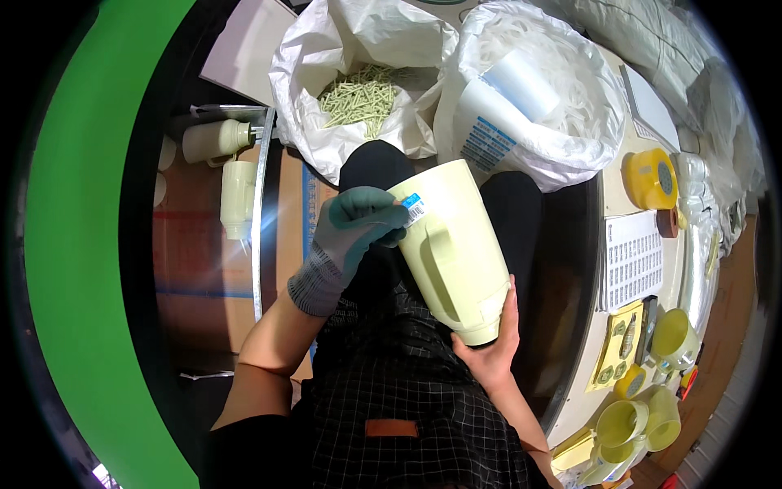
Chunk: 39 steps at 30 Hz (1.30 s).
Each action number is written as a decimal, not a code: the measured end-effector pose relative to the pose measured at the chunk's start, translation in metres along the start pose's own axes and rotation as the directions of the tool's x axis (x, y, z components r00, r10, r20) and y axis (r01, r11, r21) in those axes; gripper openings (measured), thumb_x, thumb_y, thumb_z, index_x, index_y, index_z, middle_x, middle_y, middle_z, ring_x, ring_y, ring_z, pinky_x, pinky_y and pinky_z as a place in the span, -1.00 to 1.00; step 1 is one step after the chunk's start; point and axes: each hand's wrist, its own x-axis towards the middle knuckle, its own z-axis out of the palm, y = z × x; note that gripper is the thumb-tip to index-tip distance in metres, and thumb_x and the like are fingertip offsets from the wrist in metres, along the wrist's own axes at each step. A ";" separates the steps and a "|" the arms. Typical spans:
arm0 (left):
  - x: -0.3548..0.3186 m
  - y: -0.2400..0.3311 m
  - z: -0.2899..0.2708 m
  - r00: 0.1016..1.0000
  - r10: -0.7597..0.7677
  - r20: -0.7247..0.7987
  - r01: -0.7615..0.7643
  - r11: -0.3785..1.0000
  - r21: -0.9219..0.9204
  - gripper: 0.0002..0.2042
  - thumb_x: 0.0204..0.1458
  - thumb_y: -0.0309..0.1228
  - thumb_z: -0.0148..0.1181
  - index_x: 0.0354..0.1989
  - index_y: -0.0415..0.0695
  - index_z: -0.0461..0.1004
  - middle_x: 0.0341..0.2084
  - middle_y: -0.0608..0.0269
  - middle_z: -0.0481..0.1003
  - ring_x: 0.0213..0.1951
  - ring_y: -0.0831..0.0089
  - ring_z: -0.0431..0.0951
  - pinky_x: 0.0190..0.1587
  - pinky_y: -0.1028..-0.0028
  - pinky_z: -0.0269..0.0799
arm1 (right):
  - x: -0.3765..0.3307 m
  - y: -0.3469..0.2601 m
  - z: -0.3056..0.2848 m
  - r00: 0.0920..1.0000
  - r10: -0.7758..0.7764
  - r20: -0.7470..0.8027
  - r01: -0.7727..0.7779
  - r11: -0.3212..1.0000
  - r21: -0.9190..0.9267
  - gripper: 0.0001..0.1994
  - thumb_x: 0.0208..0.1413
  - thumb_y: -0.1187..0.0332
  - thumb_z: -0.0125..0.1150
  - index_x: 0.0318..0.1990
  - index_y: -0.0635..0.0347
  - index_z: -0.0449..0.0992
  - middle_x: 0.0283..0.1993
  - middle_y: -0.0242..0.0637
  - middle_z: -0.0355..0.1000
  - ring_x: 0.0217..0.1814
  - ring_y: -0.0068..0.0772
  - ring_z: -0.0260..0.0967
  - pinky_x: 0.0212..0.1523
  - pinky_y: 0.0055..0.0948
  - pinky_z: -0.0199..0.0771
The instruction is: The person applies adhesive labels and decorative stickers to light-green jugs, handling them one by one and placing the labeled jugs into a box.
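A pale yellow plastic jug (pixel 460 253) lies tilted over my lap, its long handle facing up and its wide end pointing away from me. My right hand (pixel 491 346), bare, is wrapped round the narrow end of the jug, its thumb and fingers on either side. My left hand (pixel 358 224) wears a grey-green knit work glove and is closed in a pinch at a small blue and white barcode label (pixel 414 209). This label lies against the jug near its wide end. Whether it is stuck down all over I cannot tell.
Ahead, a white sack holds thin pale green sticks (pixel 362 99); another holds clear plastic rings (pixel 562 122). The right-hand table carries yellow tape rolls (pixel 650 179), a label sheet (pixel 634 259) and several yellow cups (pixel 623 424). Left, more jugs (pixel 238 200) stand beyond a metal-edged rack (pixel 261 220).
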 end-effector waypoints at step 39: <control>0.012 -0.015 0.112 0.431 0.203 0.879 -0.829 -0.297 0.475 -0.51 -0.01 -0.23 0.41 0.08 -0.21 0.53 0.25 0.02 0.44 0.27 -0.09 0.41 0.38 -0.16 0.21 | -0.017 0.194 -0.217 0.603 0.019 -0.797 -0.760 0.317 -0.568 -0.81 0.10 0.39 0.37 -0.13 0.14 0.65 -0.11 -0.21 0.52 -0.01 -0.03 0.43 -0.01 -0.10 0.45</control>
